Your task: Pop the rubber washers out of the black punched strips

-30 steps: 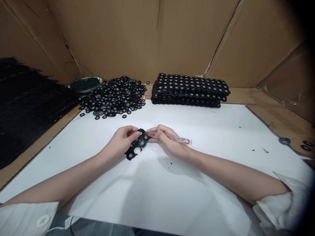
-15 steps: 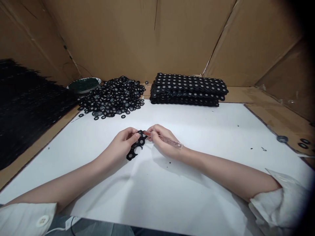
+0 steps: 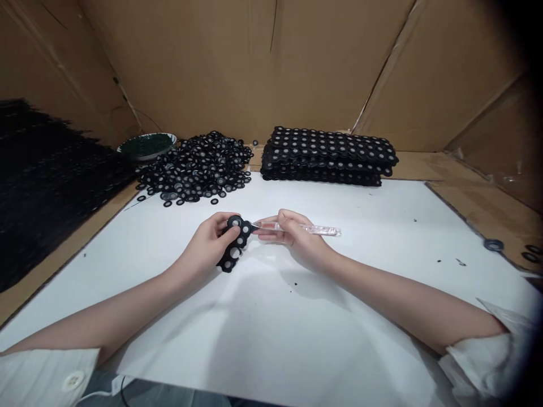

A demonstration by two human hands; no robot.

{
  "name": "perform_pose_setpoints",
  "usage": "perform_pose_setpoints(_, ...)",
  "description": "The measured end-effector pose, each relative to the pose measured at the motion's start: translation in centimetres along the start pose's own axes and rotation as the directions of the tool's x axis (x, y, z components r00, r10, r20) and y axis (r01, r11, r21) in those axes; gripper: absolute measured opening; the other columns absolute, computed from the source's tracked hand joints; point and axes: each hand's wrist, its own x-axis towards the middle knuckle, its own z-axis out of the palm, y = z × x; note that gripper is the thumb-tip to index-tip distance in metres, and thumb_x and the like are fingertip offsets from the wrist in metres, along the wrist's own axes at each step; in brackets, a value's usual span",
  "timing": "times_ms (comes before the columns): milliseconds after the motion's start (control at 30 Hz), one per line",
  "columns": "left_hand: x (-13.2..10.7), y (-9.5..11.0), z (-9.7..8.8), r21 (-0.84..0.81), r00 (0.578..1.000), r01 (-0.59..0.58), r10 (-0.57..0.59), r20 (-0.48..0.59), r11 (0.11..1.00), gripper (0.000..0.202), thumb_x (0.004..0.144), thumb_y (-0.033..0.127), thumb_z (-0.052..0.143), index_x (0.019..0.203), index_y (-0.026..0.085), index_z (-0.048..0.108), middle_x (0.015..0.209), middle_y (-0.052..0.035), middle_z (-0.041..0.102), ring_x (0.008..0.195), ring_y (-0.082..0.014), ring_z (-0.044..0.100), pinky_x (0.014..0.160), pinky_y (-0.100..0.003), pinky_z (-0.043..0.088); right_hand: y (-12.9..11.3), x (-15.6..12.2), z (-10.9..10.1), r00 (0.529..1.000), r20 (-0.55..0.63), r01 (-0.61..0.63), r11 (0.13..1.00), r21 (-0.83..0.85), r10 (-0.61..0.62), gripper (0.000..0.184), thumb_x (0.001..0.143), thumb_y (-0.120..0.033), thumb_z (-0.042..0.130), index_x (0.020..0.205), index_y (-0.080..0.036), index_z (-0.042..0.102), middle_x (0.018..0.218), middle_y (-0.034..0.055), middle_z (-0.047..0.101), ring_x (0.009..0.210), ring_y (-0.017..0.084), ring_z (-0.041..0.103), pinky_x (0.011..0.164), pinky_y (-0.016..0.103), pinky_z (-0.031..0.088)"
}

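My left hand pinches a small black rubber piece made of joined rings with pale round centres. Its thumb presses on the face of the piece near the top, and the lower end hangs below the fingers. My right hand is closed around a slim pointed tool, whose reddish handle is wrapped in clear plastic. The tool's silver tip meets the right edge of the black piece; whether it grips or cuts there I cannot tell. Both hands are above the white board.
A heap of loose black rings lies at the back left, beside a bowl of dark green bits. Stacked black ring sheets stand at the back right. A dark bristly mass fills the left. Loose washers lie at the right edge.
My right hand has shifted right and its fingers have straightened, with the tool now lying more level and its silver tip showing. The black piece has turned slightly in my left hand.
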Motion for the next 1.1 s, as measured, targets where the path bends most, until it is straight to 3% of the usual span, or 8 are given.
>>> perform_pose_setpoints(367,-0.4,0.5,-0.4,-0.051,0.997,0.014,-0.01,0.077,0.999,0.031,0.071,0.041,0.057,0.09,0.016,0.056,0.077,-0.0036,0.061,0.059,-0.0126,0.055,0.048,-0.023,0.041,-0.4,-0.2,0.1,0.998,0.042,0.048,0.99,-0.13,-0.043,0.027,0.084,-0.038,0.042,0.079,-0.016,0.056,0.111,0.0071,0.057,0.099,0.016,0.056,0.092,0.038,0.041)
perform_pose_setpoints(600,-0.1,0.3,-0.4,-0.138,0.989,0.098,-0.081,0.122,0.986,0.022,0.073,0.036,0.056,0.076,0.014,0.057,0.065,-0.0031,0.058,0.049,-0.0111,0.053,0.042,-0.022,0.041,-1.0,-0.6,0.4,0.993,0.013,0.115,0.912,-0.393,-0.119,0.025,0.087,-0.035,0.035,0.086,-0.019,0.054,0.108,0.0044,0.057,0.098,0.015,0.055,0.088,0.033,0.042)
perform_pose_setpoints(667,0.2,0.1,-0.3,-0.202,0.99,0.11,-0.09,0.106,0.973,0.02,0.072,0.034,0.057,0.076,0.014,0.056,0.064,-0.0027,0.057,0.048,-0.0115,0.052,0.04,-0.024,0.041,-1.0,-0.5,-0.3,0.973,-0.083,0.133,0.817,-0.561,-0.215,0.025,0.088,-0.036,0.032,0.089,-0.02,0.051,0.1,0.0048,0.059,0.09,0.015,0.056,0.078,0.031,0.043)
perform_pose_setpoints(733,0.3,0.0,-0.3,-0.265,0.99,0.113,-0.084,0.116,0.958,0.02,0.072,0.032,0.057,0.078,0.013,0.056,0.065,-0.0034,0.057,0.049,-0.013,0.054,0.042,-0.026,0.043,-1.0,-0.3,-1.5,0.939,-0.125,0.11,0.623,-0.774,-0.321,0.021,0.087,-0.035,0.034,0.094,-0.02,0.047,0.084,0.0039,0.059,0.074,0.015,0.055,0.067,0.029,0.041)
perform_pose_setpoints(833,0.2,0.3,-0.2,-0.307,0.995,0.055,-0.028,0.092,0.95,0.025,0.072,0.027,0.057,0.091,0.012,0.056,0.074,-0.005,0.058,0.06,-0.0139,0.057,0.052,-0.027,0.046,-1.5,0.3,-3.3,0.931,0.014,0.097,0.21,-0.973,-0.365,0.016,0.086,-0.028,0.034,0.092,-0.019,0.046,0.065,0.0022,0.053,0.059,0.015,0.047,0.063,0.03,0.034)
perform_pose_setpoints(900,0.0,0.5,-0.2,-0.293,0.999,-0.004,0.017,0.043,0.956,0.034,0.071,0.023,0.058,0.105,0.016,0.053,0.078,-0.0028,0.058,0.064,-0.0125,0.056,0.057,-0.025,0.046,-1.8,0.8,-4.1,0.938,0.103,0.108,-0.003,-0.994,-0.331,0.017,0.085,-0.024,0.034,0.085,-0.017,0.049,0.066,0.0051,0.053,0.063,0.018,0.047,0.065,0.032,0.033)
perform_pose_setpoints(967,-0.2,0.6,-0.2,-0.254,0.998,-0.066,0.069,0.002,0.965,0.04,0.072,0.023,0.056,0.112,0.021,0.048,0.075,0.0001,0.057,0.064,-0.0116,0.056,0.058,-0.024,0.045,-1.9,1.2,-4.4,0.948,0.155,0.132,-0.099,-0.986,-0.276,0.016,0.084,-0.021,0.036,0.083,-0.016,0.051,0.072,0.0082,0.055,0.068,0.02,0.048,0.066,0.032,0.033)
perform_pose_setpoints(1100,-0.3,0.5,-0.3,-0.08,0.977,-0.198,0.19,-0.093,0.977,0.024,0.074,0.026,0.054,0.097,0.021,0.053,0.081,-0.0006,0.058,0.071,-0.0124,0.056,0.06,-0.022,0.044,-1.7,1.3,-4.5,0.964,0.186,0.175,-0.076,-0.982,-0.19,0.024,0.079,-0.009,0.037,0.095,-0.016,0.052,0.086,0.01,0.056,0.078,0.021,0.05,0.071,0.033,0.036)
